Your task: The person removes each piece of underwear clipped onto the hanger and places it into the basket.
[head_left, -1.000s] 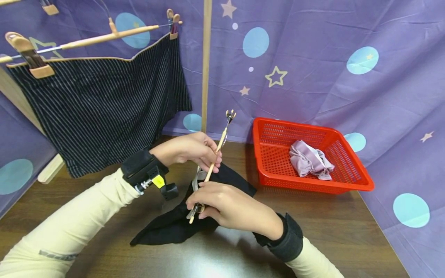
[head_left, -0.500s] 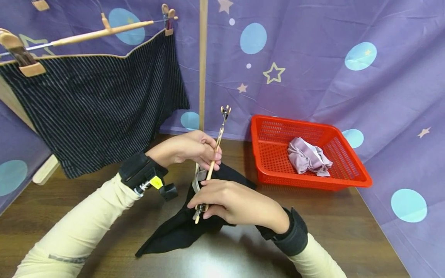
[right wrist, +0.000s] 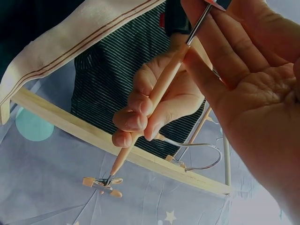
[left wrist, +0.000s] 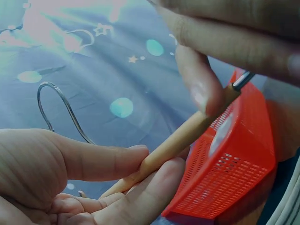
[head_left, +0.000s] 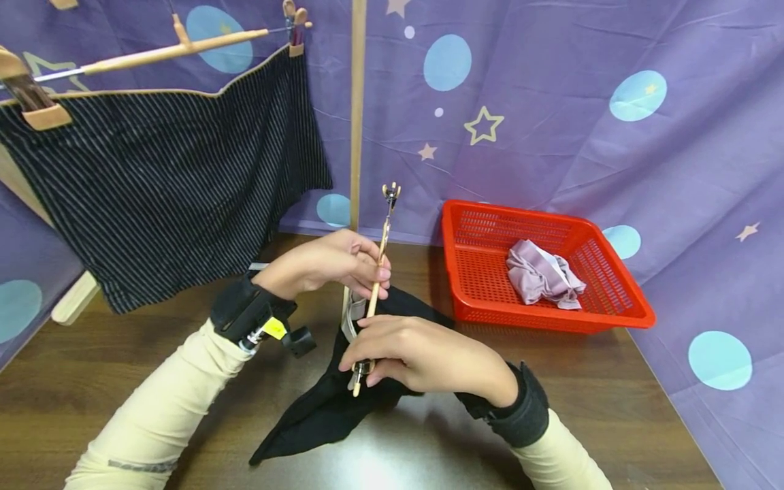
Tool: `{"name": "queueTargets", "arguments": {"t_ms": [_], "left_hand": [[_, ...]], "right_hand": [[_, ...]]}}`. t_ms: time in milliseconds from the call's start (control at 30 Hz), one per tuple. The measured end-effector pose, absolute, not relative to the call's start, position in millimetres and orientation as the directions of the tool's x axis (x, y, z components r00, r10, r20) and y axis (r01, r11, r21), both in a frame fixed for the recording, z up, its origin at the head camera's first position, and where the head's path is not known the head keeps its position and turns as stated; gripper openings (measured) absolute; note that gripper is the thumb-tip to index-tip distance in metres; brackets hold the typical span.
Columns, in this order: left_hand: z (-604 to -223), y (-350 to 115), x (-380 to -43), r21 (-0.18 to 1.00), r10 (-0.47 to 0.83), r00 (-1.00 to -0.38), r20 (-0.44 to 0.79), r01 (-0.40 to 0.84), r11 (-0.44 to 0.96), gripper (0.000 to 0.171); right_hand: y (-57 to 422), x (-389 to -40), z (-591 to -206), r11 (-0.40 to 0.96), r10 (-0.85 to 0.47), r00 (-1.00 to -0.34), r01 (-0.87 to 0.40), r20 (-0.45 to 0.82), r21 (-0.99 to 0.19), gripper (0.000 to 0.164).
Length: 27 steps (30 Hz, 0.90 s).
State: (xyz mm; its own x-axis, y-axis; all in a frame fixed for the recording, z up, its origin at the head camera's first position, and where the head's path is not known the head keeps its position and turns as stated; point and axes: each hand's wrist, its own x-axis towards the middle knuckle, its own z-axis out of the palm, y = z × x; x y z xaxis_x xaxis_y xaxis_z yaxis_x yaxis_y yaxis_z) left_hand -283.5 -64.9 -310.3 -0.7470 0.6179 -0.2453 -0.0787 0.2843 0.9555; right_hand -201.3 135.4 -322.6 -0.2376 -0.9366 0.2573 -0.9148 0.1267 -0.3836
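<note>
A clip hanger with a wooden bar (head_left: 374, 299) is held over the tabletop, slanting away from me. My left hand (head_left: 337, 262) pinches the middle of the bar between thumb and fingers, as the left wrist view also shows. My right hand (head_left: 425, 354) has its thumb and forefinger on the near clip (head_left: 363, 369), which the fingers partly cover. The far clip (right wrist: 104, 184) stands free at the other end. Beneath the hands lies a black garment (head_left: 324, 415), with a pale band (head_left: 350, 320) beside the bar. Whether the near clip bites the band cannot be seen.
A red basket (head_left: 551, 320) holding a crumpled pink cloth (head_left: 542, 275) stands at the right. On the left, a striped dark cloth (head_left: 171, 184) hangs from another clip hanger (head_left: 165, 54). An upright wooden pole (head_left: 356, 116) stands behind my hands.
The hanger has turned slightly toward upright in the head view, its near end shifting right with my right hand. The garment's near corner has slid right and closer. Both hands keep their hold.
</note>
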Motion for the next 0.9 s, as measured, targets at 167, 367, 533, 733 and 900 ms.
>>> {"name": "queueTargets", "arguments": {"t_ms": [167,367,533,733,900], "left_hand": [[-320.3,-69.5,-283.9,0.968,0.632,-0.749,-0.2,-0.051,0.245,0.023],[-325.3,-68.9,-286.7,0.98,0.624,-0.765,-0.161,-0.049,0.193,0.021],[-325.7,-70.4,-286.3,0.983,0.617,-0.773,-0.148,-0.047,0.177,0.021],[-322.9,-71.8,-289.2,0.982,0.619,-0.773,-0.142,-0.031,0.186,0.019],[-326.1,-72.7,-297.4,0.98,0.616,-0.774,-0.145,-0.028,0.196,0.022]], "right_hand": [[135.9,-202.3,-323.6,0.119,-0.937,-0.238,-0.906,0.257,-0.406,0.026],[136.4,-205.0,-323.9,0.121,-0.934,-0.246,-0.9,0.259,-0.419,0.026],[135.8,-207.0,-324.6,0.112,-0.937,-0.232,-0.907,0.26,-0.406,0.026],[134.2,-212.5,-326.1,0.086,-0.939,-0.209,-0.912,0.273,-0.401,0.023],[132.2,-220.9,-328.1,0.072,-0.931,-0.215,-0.9,0.294,-0.43,0.024]]}}
